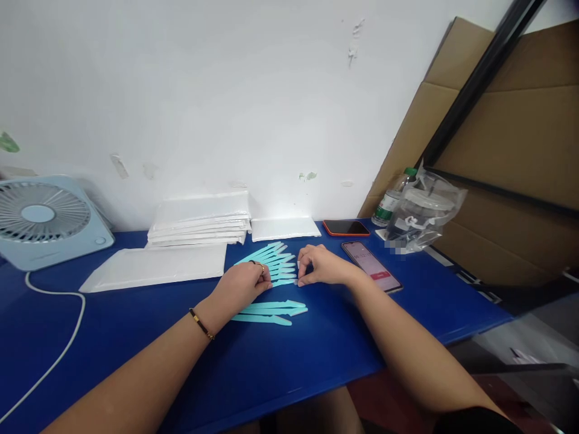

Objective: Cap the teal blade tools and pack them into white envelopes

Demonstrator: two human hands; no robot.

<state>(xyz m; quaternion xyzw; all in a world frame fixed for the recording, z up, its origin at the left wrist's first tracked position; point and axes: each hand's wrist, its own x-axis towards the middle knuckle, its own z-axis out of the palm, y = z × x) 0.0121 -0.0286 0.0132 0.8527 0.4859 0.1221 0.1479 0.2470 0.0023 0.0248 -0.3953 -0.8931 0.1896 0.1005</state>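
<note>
Turquoise eyebrow razors [279, 260] lie fanned side by side on the blue table, their tips pointing right. My left hand [242, 284], with a ring and a bracelet, is closed over the handle of the nearest eyebrow razor [283, 282] of this row. At that razor's tip, my right hand [322, 265] is closed in a pinch of thumb and forefinger; whatever sits between them is too small to make out. Several loose eyebrow razors [271, 310] rest on the table just below my left hand, their handle ends partly hidden by it.
White padded packets [199, 220] are stacked by the wall, with single packets [156, 268] [284, 228] beside them. A fan [49, 220] stands left, its cable trailing forward. Two phones [373, 265] [346, 227], a bottle [391, 202] and a bagged container [420, 211] are right, near cardboard [520, 132].
</note>
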